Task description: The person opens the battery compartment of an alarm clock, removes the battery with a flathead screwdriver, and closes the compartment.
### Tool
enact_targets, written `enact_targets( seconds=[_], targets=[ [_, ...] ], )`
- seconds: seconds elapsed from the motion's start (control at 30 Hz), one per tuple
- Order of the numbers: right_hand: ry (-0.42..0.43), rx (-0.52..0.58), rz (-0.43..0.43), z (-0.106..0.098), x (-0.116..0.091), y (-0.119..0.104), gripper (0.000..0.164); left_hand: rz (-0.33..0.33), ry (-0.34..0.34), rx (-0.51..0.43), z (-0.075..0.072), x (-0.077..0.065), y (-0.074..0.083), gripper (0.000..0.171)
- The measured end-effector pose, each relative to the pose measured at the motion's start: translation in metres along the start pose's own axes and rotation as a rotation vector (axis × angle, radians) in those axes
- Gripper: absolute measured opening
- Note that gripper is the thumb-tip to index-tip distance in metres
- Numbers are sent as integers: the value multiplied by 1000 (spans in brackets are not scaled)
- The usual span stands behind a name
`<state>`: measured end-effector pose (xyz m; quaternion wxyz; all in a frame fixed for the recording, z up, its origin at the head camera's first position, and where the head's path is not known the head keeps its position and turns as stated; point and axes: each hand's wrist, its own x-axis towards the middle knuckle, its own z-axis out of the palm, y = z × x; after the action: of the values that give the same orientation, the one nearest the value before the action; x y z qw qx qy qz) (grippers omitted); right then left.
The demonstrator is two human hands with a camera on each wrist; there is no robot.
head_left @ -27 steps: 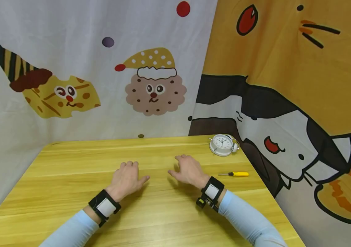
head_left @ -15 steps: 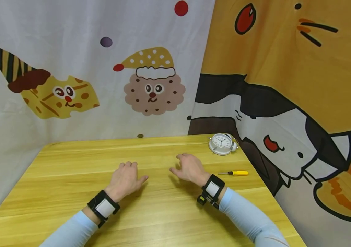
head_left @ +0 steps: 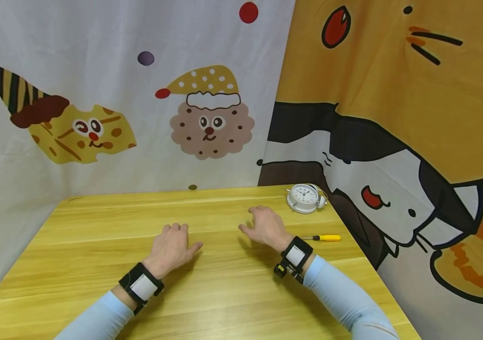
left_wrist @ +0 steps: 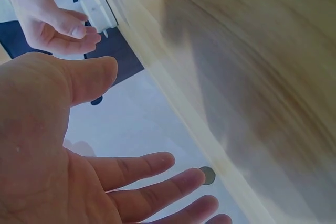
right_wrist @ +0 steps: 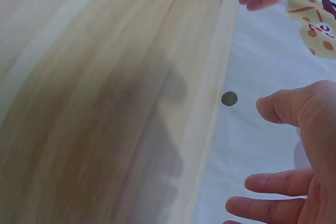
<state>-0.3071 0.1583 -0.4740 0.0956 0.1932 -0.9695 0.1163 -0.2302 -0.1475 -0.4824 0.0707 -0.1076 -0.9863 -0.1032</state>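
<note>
My left hand [head_left: 170, 250] hovers over the left middle of the table, palm down, thumb out to the side and holding nothing. In the left wrist view its fingers [left_wrist: 152, 195] are loosely extended. My right hand [head_left: 266, 227] is held above the table right of centre, also with nothing in it. Its thumb and fingers stand apart in the right wrist view. Just right of that hand lies a screwdriver [head_left: 328, 238] with a yellow and black handle, its shaft tip partly hidden behind the wrist. Beyond it, near the back right corner, sits a white twin-bell alarm clock [head_left: 303, 198].
The wooden table [head_left: 224, 302] meets a white printed curtain [head_left: 105, 56] at its back edge. A yellow printed curtain [head_left: 377, 61] with cartoon animals runs along the right side. Each wrist wears a black strap [head_left: 141, 286] with a camera mount.
My right hand has shifted a little to the right and away from me, and its wrist now overlaps the screwdriver's tip. The left hand has hardly moved.
</note>
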Motion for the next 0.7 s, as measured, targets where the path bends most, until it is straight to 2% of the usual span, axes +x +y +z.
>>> enact_targets(
  seconds=[0.4, 0.7],
  targets=[
    [47, -53, 85, -3, 4, 18, 85, 56, -11, -7, 2, 0, -2, 68],
    [112, -61, 123, -13, 11, 39, 89, 95, -5, 10, 2, 1, -2, 67]
  ],
)
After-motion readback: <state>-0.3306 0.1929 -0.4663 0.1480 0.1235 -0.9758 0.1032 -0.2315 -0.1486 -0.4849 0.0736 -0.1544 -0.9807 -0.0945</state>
